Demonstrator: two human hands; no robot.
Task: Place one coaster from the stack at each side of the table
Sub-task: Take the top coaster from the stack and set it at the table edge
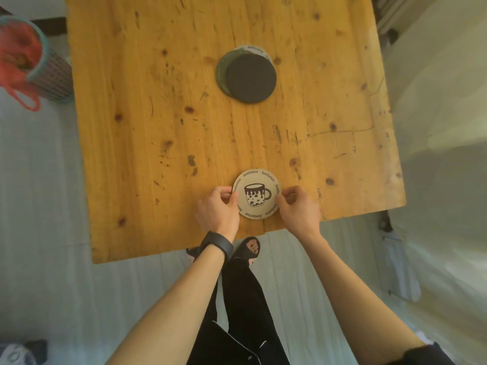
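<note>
A round cream coaster [257, 196] with a spotted mug drawing and lettering around its rim lies flat near the front edge of the wooden table [158, 127]. My left hand [218, 210] pinches its left rim and my right hand [297, 209] pinches its right rim. The stack of coasters [247, 76] sits at the middle of the table, fanned slightly, with its top coaster showing a dark underside.
A mesh bin [50, 72] with a red bag in it stands on the floor left of the table. White furniture runs along the right side. My legs and a black sandal [250, 248] are under the table's front edge.
</note>
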